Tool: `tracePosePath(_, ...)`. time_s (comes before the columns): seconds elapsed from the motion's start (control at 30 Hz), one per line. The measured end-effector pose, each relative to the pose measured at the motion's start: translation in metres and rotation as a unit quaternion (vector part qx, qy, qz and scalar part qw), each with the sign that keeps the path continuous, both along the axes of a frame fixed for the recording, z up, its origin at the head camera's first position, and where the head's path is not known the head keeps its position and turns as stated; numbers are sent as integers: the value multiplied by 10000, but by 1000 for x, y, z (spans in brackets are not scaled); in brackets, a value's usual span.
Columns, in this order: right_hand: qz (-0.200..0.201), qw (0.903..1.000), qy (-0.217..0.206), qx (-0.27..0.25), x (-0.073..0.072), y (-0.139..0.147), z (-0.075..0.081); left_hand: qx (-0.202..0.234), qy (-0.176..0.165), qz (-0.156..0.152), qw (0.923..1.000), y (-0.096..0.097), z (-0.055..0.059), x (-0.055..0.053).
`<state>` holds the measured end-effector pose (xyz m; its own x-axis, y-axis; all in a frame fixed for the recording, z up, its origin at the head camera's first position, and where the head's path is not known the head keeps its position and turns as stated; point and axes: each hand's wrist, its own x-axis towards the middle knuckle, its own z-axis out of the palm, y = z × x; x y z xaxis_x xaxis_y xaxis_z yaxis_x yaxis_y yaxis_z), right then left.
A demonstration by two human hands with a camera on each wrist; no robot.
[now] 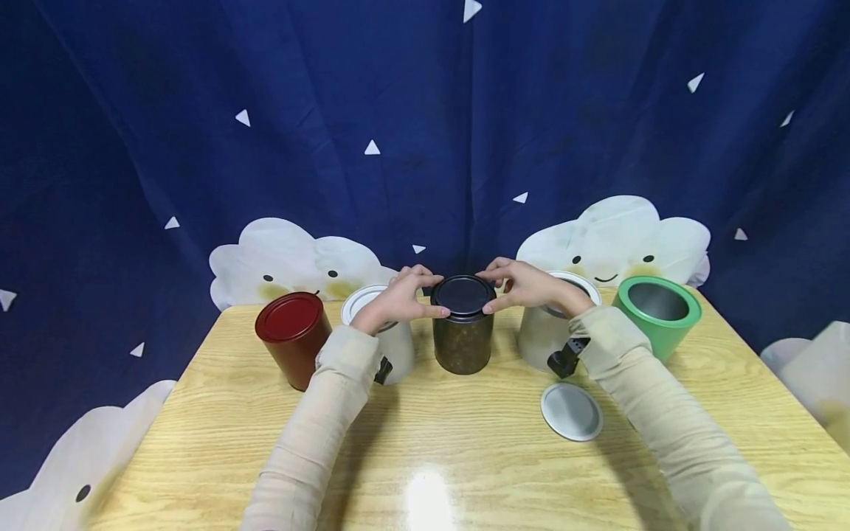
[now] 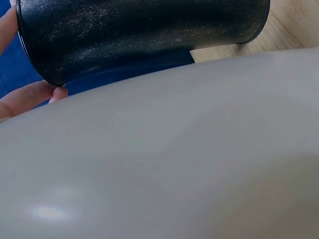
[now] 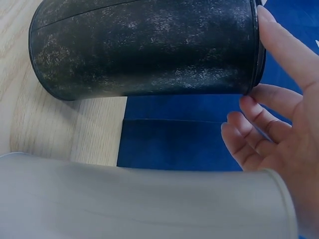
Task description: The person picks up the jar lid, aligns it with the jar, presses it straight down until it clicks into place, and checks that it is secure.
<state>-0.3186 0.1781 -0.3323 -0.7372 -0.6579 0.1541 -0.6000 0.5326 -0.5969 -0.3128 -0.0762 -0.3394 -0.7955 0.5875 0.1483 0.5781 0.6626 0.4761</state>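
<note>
A black can (image 1: 462,346) with a speckled side stands upright at the table's far edge, its flat black lid (image 1: 462,295) on top. My left hand (image 1: 401,296) grips the lid's rim from the left, thumb at the front and fingers behind. From the right, my right hand (image 1: 527,283) pinches the same rim in a mirrored way. In the right wrist view, the thumb and index fingertip of the right hand (image 3: 294,109) meet the rim, while the other fingers curl loosely beside it. The left wrist view shows only some fingertips (image 2: 30,97) at the rim.
White cans stand close on either side, the left one (image 1: 398,358) and the right one (image 1: 536,339) under my forearms. A dark red can (image 1: 295,346) is far left, an open green can (image 1: 654,321) far right. A round grey lid (image 1: 571,411) lies on the wooden table (image 1: 465,435).
</note>
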Motion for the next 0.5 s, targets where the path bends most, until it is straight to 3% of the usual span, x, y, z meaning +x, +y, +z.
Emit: tracePosePath(0.5, 96, 9996, 120, 240, -2, 4, 0, -146, 12, 3, 9999, 1, 3, 1)
